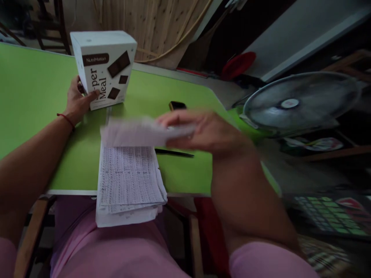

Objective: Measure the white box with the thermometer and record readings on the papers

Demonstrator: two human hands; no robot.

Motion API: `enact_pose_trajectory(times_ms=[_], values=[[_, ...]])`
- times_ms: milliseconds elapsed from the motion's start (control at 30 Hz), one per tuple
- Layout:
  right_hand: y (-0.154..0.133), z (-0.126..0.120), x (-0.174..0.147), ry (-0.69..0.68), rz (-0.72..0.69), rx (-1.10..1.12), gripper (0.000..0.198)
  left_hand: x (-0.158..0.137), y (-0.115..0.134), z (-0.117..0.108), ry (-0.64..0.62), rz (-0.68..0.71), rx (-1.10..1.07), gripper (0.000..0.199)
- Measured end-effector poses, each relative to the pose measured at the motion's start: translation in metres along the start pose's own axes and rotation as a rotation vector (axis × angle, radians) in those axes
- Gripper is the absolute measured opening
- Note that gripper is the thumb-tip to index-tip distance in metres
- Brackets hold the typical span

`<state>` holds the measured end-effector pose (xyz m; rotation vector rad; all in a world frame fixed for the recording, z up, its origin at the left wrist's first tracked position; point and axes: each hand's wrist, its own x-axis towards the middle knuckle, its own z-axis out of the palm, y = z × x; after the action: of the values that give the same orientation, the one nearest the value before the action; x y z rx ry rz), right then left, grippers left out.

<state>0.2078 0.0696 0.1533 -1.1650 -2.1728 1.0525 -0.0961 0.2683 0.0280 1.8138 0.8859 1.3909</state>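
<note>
My left hand (79, 98) grips the lower left corner of a white carton (116, 46), which stands upright on the green table and shows pictures of dark brown squares. The thumb lies across its front. Blurred by motion, my right hand (199, 129) is closed on several sheets of paper (130, 131), held above a stack of paper (127, 177) covered in small handwriting. That stack hangs over the table's front edge. A black pen (174, 153) lies beside the stack, below my right hand.
Behind my right hand, a small dark object (177, 105) rests on the green table (29, 88). A large fan (290, 103) stands off the table's right side. Farther back are a red round object (239, 65) and a wooden panel (150, 27). A chair frame (31, 239) surrounds my lap.
</note>
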Motion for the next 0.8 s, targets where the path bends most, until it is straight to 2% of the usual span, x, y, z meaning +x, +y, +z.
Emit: enact_pose_trajectory(times_ms=[67,100,167,300,400,500,600,800], values=[[0.001,0.012,-0.018,-0.303,-0.106,-0.031,0.049,-0.003,0.007,0.005,0.010,-0.032,-0.017,0.081],[0.005,0.020,-0.025,-0.390,-0.151,-0.062,0.059,-0.004,0.011,0.008,0.013,-0.043,-0.026,0.080],[0.014,0.035,-0.033,-0.438,-0.202,-0.126,0.069,-0.007,0.020,0.015,0.000,-0.044,-0.040,0.076],[0.023,0.060,-0.042,-0.250,-0.170,-0.181,0.046,-0.012,0.035,0.030,-0.029,-0.029,-0.064,0.066],[0.021,0.072,-0.051,-0.145,-0.166,-0.213,0.048,-0.016,0.045,0.037,-0.093,-0.001,-0.086,0.060],[0.022,0.082,-0.060,-0.111,-0.176,-0.259,0.057,-0.020,0.057,0.042,-0.203,0.059,-0.098,0.056],[0.026,0.089,-0.065,-0.083,-0.221,-0.288,0.053,-0.023,0.067,0.049,-0.282,0.090,-0.094,0.055],[0.030,0.095,-0.067,-0.056,-0.248,-0.338,0.048,-0.021,0.065,0.057,-0.292,0.098,-0.042,0.063]])
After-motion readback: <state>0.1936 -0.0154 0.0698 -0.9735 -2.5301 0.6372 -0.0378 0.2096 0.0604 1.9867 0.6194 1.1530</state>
